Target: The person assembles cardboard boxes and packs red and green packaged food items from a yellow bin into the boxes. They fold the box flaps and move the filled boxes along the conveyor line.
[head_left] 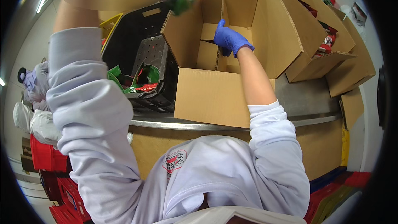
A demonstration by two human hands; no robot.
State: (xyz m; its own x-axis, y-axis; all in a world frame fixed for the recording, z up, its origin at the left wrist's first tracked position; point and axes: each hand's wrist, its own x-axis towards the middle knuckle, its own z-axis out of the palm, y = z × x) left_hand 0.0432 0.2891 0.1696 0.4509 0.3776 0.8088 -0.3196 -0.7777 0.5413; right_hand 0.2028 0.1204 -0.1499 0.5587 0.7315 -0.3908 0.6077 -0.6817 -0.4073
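- Right hand [233, 41]: fingers bent at divider [221, 62] inside carton [211, 95]; can't tell if gripping.
- Green packet [183, 2]: blurred, up-left of right hand; long axis unclear.
- Left hand: hidden by blur beyond wrist [77, 18]; state, nearness can't tell.

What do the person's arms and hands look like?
The left sleeve and right sleeve are white, loose and wrinkled, ending short of the hands. The right hand wears a short blue glove; the left hand is too blurred to describe.
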